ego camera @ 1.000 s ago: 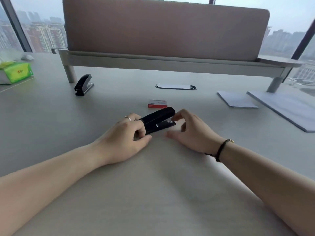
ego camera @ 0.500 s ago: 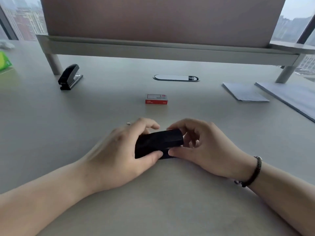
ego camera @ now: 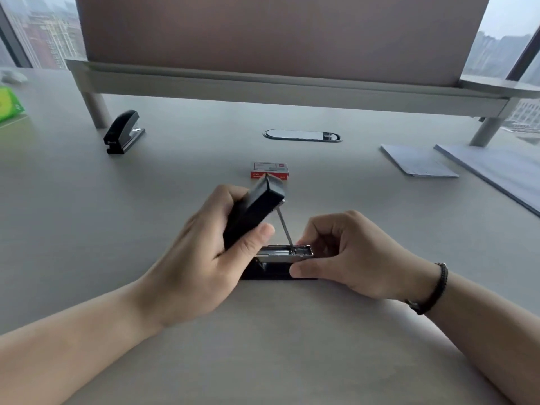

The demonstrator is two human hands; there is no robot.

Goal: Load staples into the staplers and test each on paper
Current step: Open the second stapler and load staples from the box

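Note:
A black stapler (ego camera: 257, 209) sits on the desk in front of me with its top swung up. My left hand (ego camera: 210, 249) grips the raised black cover. My right hand (ego camera: 344, 252) pinches the base and the front of the bare metal staple channel (ego camera: 280, 252). A thin spring rod runs from the cover down to the channel. Just beyond lies a small red and white staple box (ego camera: 270, 170), closed. A second black stapler (ego camera: 122, 132) stands shut at the back left. Sheets of white paper (ego camera: 418, 162) lie at the right.
A raised shelf with a tall panel (ego camera: 280, 83) crosses the back of the desk on round legs. An oval cable grommet (ego camera: 302, 135) is set in the desk behind the box. A green tissue pack (ego camera: 8, 105) is at the far left. A larger sheet (ego camera: 496, 171) lies at the right edge.
The stapler was shut between both hands. My left hand has since swung its cover up, exposing the metal channel, while my right hand holds the base down.

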